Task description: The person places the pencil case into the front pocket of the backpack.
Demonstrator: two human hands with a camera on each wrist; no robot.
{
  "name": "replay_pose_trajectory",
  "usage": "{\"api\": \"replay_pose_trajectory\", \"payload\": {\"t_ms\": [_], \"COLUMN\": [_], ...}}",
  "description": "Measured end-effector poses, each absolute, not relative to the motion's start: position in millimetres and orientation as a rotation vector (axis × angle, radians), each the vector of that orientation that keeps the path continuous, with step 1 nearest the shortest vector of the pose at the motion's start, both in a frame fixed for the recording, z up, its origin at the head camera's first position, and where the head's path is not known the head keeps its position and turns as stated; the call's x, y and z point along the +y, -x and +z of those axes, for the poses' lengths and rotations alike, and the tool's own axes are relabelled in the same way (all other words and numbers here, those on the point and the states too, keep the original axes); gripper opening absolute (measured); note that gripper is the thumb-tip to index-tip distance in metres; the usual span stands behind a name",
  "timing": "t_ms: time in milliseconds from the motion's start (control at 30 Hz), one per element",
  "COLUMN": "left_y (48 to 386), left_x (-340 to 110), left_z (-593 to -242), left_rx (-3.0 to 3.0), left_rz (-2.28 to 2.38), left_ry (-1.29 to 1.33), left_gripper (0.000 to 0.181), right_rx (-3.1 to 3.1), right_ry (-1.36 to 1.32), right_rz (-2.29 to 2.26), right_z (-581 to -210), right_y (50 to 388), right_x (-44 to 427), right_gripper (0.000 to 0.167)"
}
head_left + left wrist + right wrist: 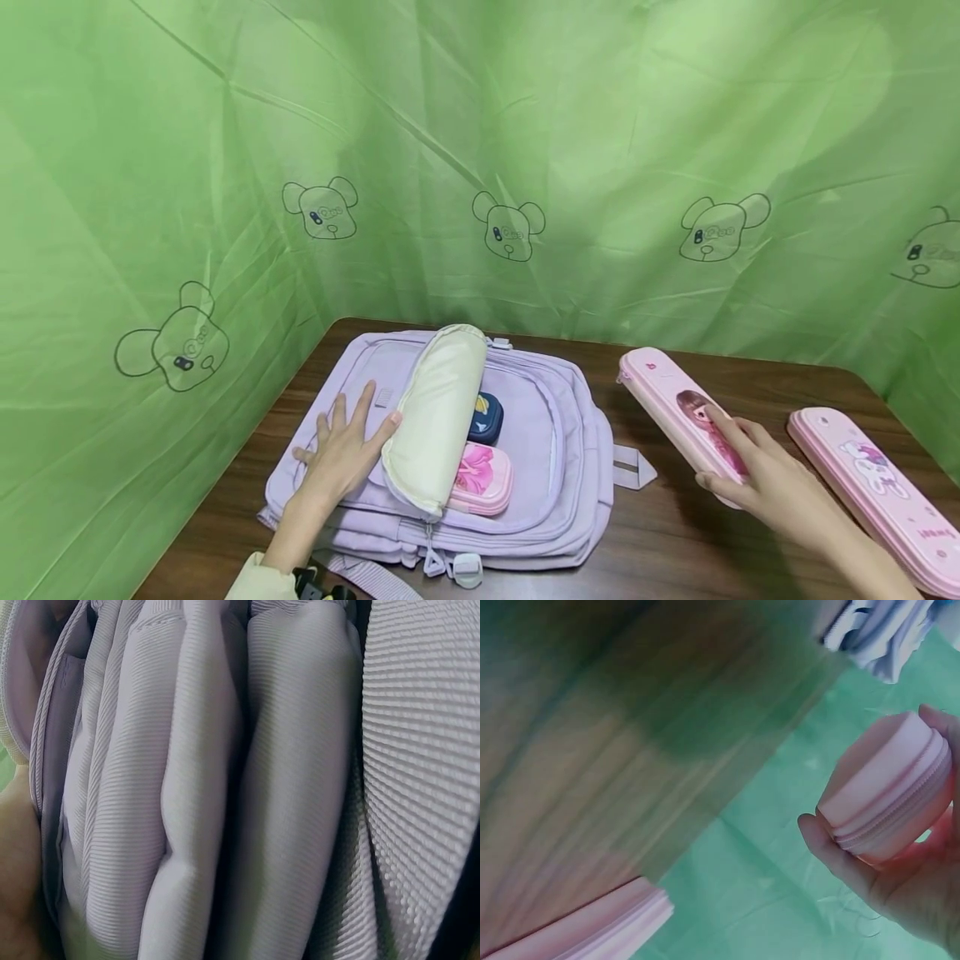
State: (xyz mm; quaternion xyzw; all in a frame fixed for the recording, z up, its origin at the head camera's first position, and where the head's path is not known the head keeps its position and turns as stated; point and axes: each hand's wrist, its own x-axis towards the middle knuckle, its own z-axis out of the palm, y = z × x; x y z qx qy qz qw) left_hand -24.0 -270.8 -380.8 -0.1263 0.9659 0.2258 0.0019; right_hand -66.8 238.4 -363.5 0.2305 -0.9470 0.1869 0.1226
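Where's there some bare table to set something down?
Bare table shows on the near side, between the backpack and the right arm, and at the far edge, between the held doll case and rabbit case. Crowded: the backpack's top, bearing the left fingers, cream pouch, navy case and flower case.

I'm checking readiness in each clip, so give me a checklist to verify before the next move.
1. Right hand grips the doll-print case: ok.
2. Left hand rests on the backpack: ok.
3. Doll-print case over the backpack: not ok, it's off to the right.
4. Small pink case fully uncovered: not ok, cream flap hides part.
5. Room beneath the flap: cannot tell, hidden.
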Motion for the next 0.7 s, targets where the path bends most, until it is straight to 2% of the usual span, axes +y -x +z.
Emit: {"api": "replay_pose_trajectory", "payload": {"t_ms": [700], "left_y": [24], "left_x": [-271], "left_z": [-381], "left_rx": [3.030], "left_rz": [0.712], "left_ry": [0.394], "left_gripper": [0.083], "right_rx": [-2.697], "right_ry": [-0.870], "right_rz": [0.558], "right_z": [-355], "right_y": [70], "right_x": [187], "right_gripper": [0.084]}}
